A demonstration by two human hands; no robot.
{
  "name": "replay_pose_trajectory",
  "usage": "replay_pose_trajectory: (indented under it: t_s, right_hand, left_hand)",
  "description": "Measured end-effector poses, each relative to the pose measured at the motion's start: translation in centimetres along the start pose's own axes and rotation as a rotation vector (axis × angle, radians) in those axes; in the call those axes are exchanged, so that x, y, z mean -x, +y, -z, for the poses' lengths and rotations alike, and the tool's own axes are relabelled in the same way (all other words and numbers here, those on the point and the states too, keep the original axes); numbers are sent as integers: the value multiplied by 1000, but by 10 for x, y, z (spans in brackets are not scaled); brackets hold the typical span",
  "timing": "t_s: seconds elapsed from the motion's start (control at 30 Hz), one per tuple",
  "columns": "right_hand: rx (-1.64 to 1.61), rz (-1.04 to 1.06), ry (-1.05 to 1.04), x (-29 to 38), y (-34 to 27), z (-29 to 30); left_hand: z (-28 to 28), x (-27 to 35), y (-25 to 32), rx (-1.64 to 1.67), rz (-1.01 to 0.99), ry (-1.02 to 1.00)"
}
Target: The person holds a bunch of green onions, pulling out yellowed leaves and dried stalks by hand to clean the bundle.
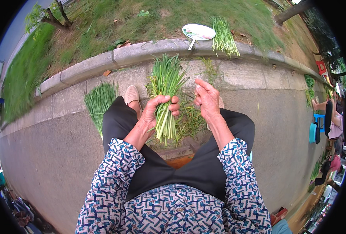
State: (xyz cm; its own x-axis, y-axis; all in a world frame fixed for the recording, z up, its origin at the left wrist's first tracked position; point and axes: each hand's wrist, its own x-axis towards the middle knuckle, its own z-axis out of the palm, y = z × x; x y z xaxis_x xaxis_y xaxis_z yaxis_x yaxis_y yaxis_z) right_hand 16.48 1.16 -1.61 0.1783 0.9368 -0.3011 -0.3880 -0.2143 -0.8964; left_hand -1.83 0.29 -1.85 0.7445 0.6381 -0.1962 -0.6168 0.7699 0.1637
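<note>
My left hand (161,109) is closed around a bundle of garlic chives (168,76), gripping it near the pale stem ends. The green leaf tips point away from me, and the cut stems hang toward my lap. To the right of the bundle, my right hand (206,98) is raised, apart from it. Its index finger stretches out while the other fingers curl, and I see nothing held in it. Beneath both hands, loose chive trimmings (190,117) lie scattered on the ground between my feet. Another chive bunch (101,102) lies beside my left knee.
A stone curb (149,49) runs across ahead, with grass (161,17) behind it. On the curb rest a white hand fan (199,31) and a chive bunch (224,38). At far right, a person (335,122) sits near a blue plastic stool (319,121).
</note>
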Motion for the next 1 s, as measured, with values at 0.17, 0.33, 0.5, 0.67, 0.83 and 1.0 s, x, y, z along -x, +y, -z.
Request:
replay_pose_trajectory:
  t_s: [0.17, 0.33, 0.5, 0.67, 0.83, 1.0]
  right_hand:
    - [174, 135, -217, 14, -3, -13]
    - [217, 97, -270, 18, 1, -18]
    - [136, 129, -159, 7, -7, -2]
    - [-108, 181, 111, -10, -26, 28]
    - [51, 145, 241, -18, -35, 48]
    - [972, 406, 40, -21, -19, 48]
  left_hand:
    - [4, -3, -2, -167, -31, 124]
    - [-5, -2, -6, -373, 10, 233]
    - [4, -2, -6, -275, 7, 172]
    - [6, -1, -2, -93, -18, 82]
    - [5, 2, 0, 3, -97, 25]
    - [3, 1, 2, 31, -77, -33]
